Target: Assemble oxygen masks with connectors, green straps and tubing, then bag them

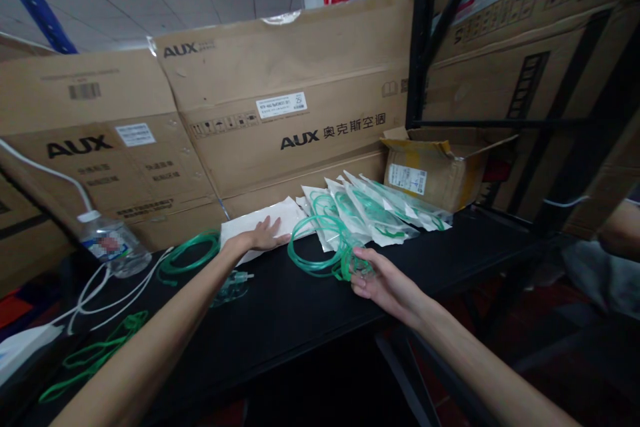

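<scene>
My left hand [266, 235] lies with fingers spread on flat white pouches [245, 225] near the cardboard at the back. In my right hand [377, 283] is a clear green-tinted oxygen mask, gripped at its near side. Its coiled green tubing [295, 259] hangs to the left of that hand. Just behind, several packed pouches [367, 213] with green tubing inside overlap in a slanted row. Beside my left forearm are a clear mask piece [235, 288] and a loose coil of green tubing [183, 259], partly hidden by the arm.
Green elastic straps [105, 350] lie at the front left of the black table [295, 327]. A plastic bottle [117, 247] stands among white cables [100, 300]. Cardboard panels [300, 80] wall off the back, and an open carton [435, 170] sits at the right. Another person's arm [623, 230] shows at the right edge.
</scene>
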